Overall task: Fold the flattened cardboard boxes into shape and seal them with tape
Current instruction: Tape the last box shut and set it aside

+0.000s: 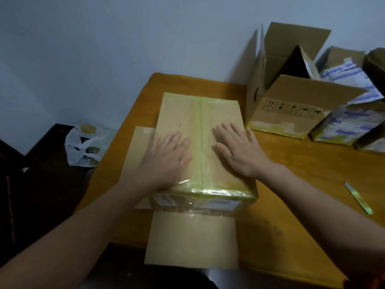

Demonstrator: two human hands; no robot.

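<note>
On the taped cardboard box (200, 147), left hand (166, 157) and right hand (239, 149) press flat, gripping nothing, smoothing the tape seam (201, 130); next, probably flipping it.

Tan cardboard, yellow-green tape, orange-brown table.

The taped box (179, 113) was tan, its centre seam and edges striped by glossy tape (201, 130) with a yellow-green tint, and white labels (166, 200) with small dark print sat on its near side. The flat flap (191, 240) below it was a paler, plain tan. The table (312, 170) was orange-brown. The open box (291, 97) was brown, printed with a row of dark handling symbols and edged below in yellowish tape. The striped boxes (343, 126) bore white panels with blue-violet bands. The plastic bag (83, 142) was white, the wall (104, 49) pale blue-grey, the strip (358, 198) silvery with a green sheen.
</note>
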